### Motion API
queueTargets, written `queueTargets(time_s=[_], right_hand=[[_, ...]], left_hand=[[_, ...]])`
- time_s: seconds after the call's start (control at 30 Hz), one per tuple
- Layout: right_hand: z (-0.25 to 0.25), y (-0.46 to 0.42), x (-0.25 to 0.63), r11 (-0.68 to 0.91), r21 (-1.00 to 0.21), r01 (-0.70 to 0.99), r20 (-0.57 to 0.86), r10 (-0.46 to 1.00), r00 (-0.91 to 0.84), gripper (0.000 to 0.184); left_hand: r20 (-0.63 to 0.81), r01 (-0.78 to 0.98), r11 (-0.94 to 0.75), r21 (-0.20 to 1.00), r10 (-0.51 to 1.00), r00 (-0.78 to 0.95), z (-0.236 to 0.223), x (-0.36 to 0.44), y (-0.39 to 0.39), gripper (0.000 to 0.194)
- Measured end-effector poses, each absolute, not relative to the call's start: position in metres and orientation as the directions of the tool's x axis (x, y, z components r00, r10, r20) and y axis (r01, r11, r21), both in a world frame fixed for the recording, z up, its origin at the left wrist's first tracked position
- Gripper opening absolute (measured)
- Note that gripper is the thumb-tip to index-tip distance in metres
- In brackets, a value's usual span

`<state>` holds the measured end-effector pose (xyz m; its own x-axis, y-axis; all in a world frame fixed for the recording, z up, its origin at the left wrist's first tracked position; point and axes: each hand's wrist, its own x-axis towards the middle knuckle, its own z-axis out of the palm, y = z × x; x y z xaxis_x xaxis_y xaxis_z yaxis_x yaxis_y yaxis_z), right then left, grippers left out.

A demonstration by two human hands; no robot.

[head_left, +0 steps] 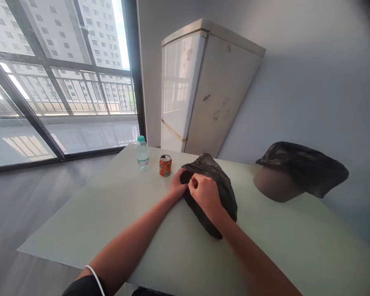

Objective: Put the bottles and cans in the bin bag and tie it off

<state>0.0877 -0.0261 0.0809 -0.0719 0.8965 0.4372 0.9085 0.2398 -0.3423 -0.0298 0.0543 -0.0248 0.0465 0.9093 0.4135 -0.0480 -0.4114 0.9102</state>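
Note:
A black plastic bag [223,181] lies on the pale table, its mouth turned toward the left. My left hand [178,183] is closed around the left edge of that mouth. At the near edge of the mouth, my right hand [206,192] has its fingers curled in a pinch on the bag, its forearm crossing over the black plastic. The dark inside of the bag shows between the two hands; its contents are hidden. Just beyond my left hand stands an orange drink can [165,165], with its top opened.
A clear plastic bottle [142,156] with a green cap stands left of the can. On the right of the table [111,213], a bin [274,183] lined with a black bag [314,168] stands near the wall. Behind are a white refrigerator [222,90] and glass doors [89,90].

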Motion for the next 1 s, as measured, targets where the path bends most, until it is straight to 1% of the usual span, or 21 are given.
queueTargets(time_s=[0.07,0.13,0.23,0.33,0.37,0.43,0.47,0.53,0.6,0.7,0.73,0.8,0.83,1.0], right_hand=[[0.067,-0.027,0.113,0.229,-0.35,0.908,0.43,0.901,-0.061,0.023],[0.06,-0.024,0.134,0.245,-0.361,0.9,0.442,0.895,-0.067,0.024],[0.059,-0.019,0.16,0.257,-0.375,0.891,0.534,0.845,-0.019,0.027],[0.061,-0.015,0.183,0.185,-0.336,0.924,0.618,0.783,0.068,0.023],[0.061,-0.014,0.19,0.143,-0.303,0.942,0.623,0.778,0.082,0.028],[0.06,-0.012,0.201,0.072,-0.236,0.969,0.601,0.794,0.088,0.038],[0.06,-0.012,0.204,0.052,-0.215,0.975,0.587,0.805,0.087,0.039],[0.061,-0.012,0.209,0.053,-0.208,0.977,0.554,0.829,0.073,0.036],[0.063,-0.011,0.209,0.087,-0.218,0.972,0.515,0.856,0.038,0.033],[0.062,-0.009,0.208,0.11,-0.228,0.968,0.452,0.892,0.005,0.019],[0.06,-0.008,0.208,0.088,-0.229,0.97,0.425,0.905,0.018,0.023],[0.056,-0.007,0.211,0.036,-0.227,0.973,0.356,0.933,0.049,0.041],[0.054,-0.006,0.213,0.017,-0.226,0.974,0.32,0.946,0.057,0.046],[0.053,-0.01,0.216,0.025,-0.249,0.968,0.201,0.979,0.027,0.052]], left_hand=[[0.445,-0.059,-0.441,0.895,0.893,0.068,-0.023,-0.033,0.054,0.057],[0.469,-0.065,-0.465,0.883,0.879,0.089,-0.022,-0.033,0.054,0.065],[0.509,-0.074,-0.503,0.861,0.851,0.132,-0.018,-0.033,0.051,0.071],[0.536,-0.075,-0.532,0.843,0.819,0.204,-0.008,-0.034,0.044,0.078],[0.536,-0.072,-0.534,0.842,0.814,0.223,-0.005,-0.035,0.041,0.08],[0.53,-0.052,-0.534,0.844,0.814,0.236,0.002,-0.035,0.038,0.083],[0.527,-0.035,-0.535,0.844,0.817,0.233,0.004,-0.036,0.037,0.084],[0.53,0.001,-0.545,0.839,0.816,0.229,0.007,-0.035,0.036,0.083],[0.538,0.019,-0.556,0.831,0.813,0.221,0.007,-0.035,0.036,0.082],[0.535,0.01,-0.548,0.836,0.82,0.205,0.004,-0.035,0.038,0.084],[0.534,0.004,-0.545,0.838,0.822,0.2,0.003,-0.035,0.039,0.085],[0.539,-0.009,-0.548,0.836,0.819,0.198,0.001,-0.036,0.041,0.086],[0.543,-0.013,-0.552,0.834,0.816,0.198,0.0,-0.036,0.042,0.086],[0.539,-0.022,-0.546,0.837,0.818,0.201,-0.002,-0.035,0.044,0.085]])
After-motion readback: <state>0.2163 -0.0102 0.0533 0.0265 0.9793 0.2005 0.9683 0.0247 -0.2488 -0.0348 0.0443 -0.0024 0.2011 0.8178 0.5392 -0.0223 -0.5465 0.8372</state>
